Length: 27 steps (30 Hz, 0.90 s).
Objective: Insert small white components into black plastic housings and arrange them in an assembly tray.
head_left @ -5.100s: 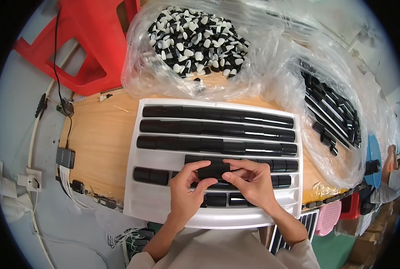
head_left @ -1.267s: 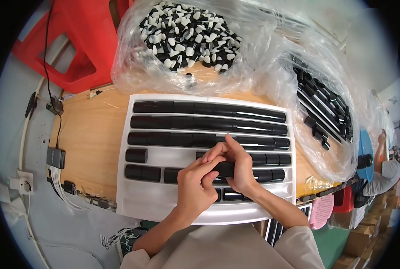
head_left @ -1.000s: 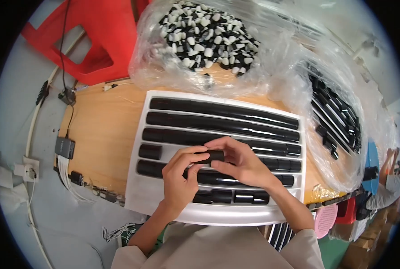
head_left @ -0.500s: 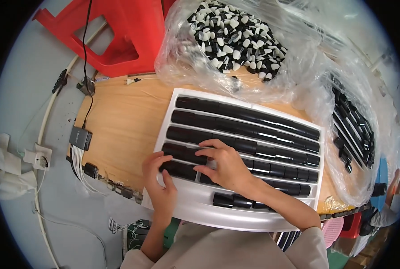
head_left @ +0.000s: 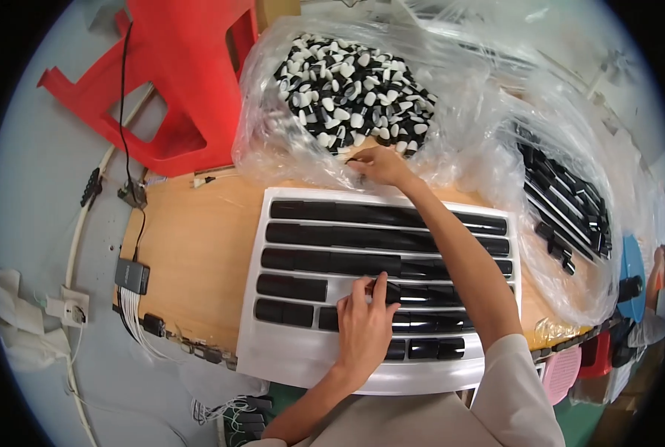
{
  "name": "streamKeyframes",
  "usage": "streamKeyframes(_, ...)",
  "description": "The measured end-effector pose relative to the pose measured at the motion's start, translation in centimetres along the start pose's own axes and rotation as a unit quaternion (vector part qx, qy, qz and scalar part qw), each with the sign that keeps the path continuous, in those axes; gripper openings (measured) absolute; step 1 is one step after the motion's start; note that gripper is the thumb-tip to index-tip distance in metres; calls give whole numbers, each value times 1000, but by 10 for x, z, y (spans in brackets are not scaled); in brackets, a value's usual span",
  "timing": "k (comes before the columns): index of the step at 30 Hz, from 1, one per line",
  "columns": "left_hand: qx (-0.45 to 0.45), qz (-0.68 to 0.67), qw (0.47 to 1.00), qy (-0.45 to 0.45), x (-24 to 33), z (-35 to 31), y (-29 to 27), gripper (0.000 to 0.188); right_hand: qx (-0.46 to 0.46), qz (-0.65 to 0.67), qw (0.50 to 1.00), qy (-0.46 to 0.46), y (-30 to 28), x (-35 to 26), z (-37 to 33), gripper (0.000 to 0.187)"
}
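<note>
A white foam tray (head_left: 262,350) lies in front of me, with black glossy cylinders (head_left: 291,287) laid end to end in its slots. My left hand (head_left: 366,328) is over the middle of the tray, thumb and fingers closed on the end of a black cylinder (head_left: 394,293) in the fourth row from the far side. Beside that cylinder, a stretch of the slot lies bare. My right hand (head_left: 383,165) reaches past the tray's far edge, its fingertips pinched on a small dark piece (head_left: 354,160) at the bag's edge. The fingers partly hide this piece.
A clear plastic bag (head_left: 262,141) holds a heap of small black and white pieces (head_left: 355,97). Another clear bag at the right holds black tubular parts (head_left: 563,197). A red plastic stool (head_left: 191,82) stands far left. A grey box with white cables (head_left: 133,276) sits at the table's left edge.
My right hand has left the tray and gone away from me to the bag's edge. My left hand has moved right along the tray. The whole view has shifted.
</note>
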<state>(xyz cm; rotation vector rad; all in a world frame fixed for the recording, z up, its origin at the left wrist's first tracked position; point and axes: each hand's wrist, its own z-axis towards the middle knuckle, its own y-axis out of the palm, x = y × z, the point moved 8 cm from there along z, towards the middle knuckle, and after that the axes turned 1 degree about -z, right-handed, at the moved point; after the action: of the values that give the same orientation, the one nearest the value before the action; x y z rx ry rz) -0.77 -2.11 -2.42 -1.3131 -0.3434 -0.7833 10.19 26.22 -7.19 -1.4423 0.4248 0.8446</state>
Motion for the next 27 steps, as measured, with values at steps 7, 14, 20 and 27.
streamKeyframes(7,-3,-293,944,-150,-26,8,-11,38,59,-84,995,9,5,-9,-18,31)
streamKeyframes(14,-3,-528,839,-129,-25,18,-29,49,228,72,970,32,-62,-8,-48,28)
streamKeyframes(20,63,-420,901,-91,-60,13,-47,34,22,269,955,126,-70,-71,-156,25)
streamKeyframes(27,-28,-422,893,-154,-47,9,-25,28,21,276,953,119,-37,-88,-233,22)
